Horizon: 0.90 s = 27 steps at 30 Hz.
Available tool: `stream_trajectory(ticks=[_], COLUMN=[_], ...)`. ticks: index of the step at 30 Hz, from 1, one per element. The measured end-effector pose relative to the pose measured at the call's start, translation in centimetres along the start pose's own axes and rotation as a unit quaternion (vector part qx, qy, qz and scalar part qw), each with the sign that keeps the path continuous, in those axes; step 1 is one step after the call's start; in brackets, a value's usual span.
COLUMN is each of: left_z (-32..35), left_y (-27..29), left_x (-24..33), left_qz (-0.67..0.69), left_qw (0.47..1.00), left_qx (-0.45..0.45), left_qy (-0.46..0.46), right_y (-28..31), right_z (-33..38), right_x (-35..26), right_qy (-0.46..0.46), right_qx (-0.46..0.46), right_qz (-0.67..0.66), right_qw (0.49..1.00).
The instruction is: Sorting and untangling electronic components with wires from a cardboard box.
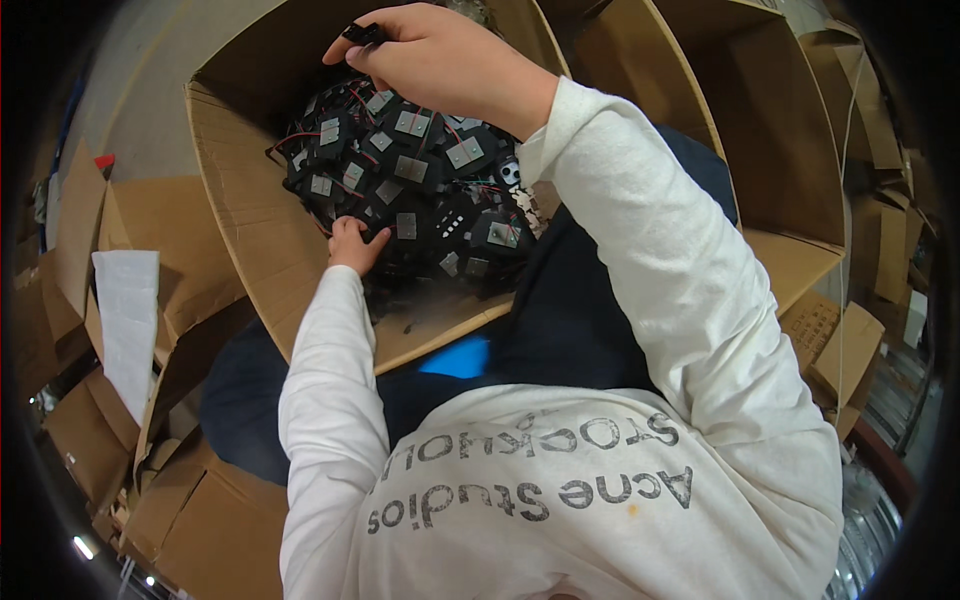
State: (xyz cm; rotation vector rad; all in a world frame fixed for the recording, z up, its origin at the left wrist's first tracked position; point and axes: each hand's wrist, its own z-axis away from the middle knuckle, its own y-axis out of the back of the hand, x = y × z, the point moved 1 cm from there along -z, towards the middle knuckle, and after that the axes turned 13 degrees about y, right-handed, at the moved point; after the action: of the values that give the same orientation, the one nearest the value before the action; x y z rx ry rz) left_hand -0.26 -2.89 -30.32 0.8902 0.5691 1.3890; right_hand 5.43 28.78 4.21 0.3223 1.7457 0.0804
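My right hand (440,62) is raised over the far side of a large cardboard box, closed in a pinch on a small black plastic part (364,35). Below it, a heap of black plastic units (410,168) fills the box; many carry silvery metal plates and thin red wires. My left hand (356,245) reaches into the near left of the heap and touches the black units. Its thumb is spread away from its bent fingers, with nothing visibly gripped. The fingertips are partly hidden among the dark parts.
The box's near rim (445,333) lies against my dark-trousered legs. Beside it on the right stands another open cardboard box (750,110). Cardboard pieces (170,235) and a white foam sheet (128,325) are on the left. A thin pale cord (845,260) hangs at the right.
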Motion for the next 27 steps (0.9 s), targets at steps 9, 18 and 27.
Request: stream_trajectory(ticks=[9,18,27], left_z=[5.6,5.9,5.2], left_y=[1.6,3.3,4.9], left_x=[5.3,4.4,2.7], left_qz=[-0.263,-0.304,-0.051], left_qw=[0.958,0.949,0.994], left_qx=[0.104,0.0,-0.099], left_qy=[0.043,0.079,-0.015], right_y=[-1.0,0.3,0.3], right_z=[-0.7,1.6,1.7], right_x=[4.7,2.9,2.7], right_qy=[0.026,0.017,0.047], right_qx=[-0.003,-0.078,-0.085], right_qz=[0.167,0.22,0.232], right_qw=[0.986,0.972,0.968])
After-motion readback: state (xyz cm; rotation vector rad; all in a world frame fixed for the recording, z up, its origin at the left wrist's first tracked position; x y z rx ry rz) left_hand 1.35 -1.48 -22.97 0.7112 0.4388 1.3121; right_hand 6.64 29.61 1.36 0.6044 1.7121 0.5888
